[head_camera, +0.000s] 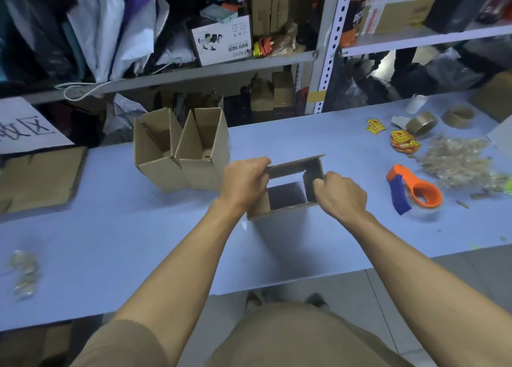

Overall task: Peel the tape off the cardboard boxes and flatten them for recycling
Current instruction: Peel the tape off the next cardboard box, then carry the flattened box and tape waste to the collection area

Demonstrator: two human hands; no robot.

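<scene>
Now left hand [243,185] and right hand [342,193] grip open box [296,170].

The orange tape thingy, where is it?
In the head view the orange and blue tape dispenser lies on the blue table, to the right of the right hand, just before the pile of peeled tape scraps.

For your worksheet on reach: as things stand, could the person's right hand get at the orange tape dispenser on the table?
Probably yes. The tape dispenser lies on the bare table just right of the right hand, nothing between them. But that hand now grips the box and must let go first.
</scene>
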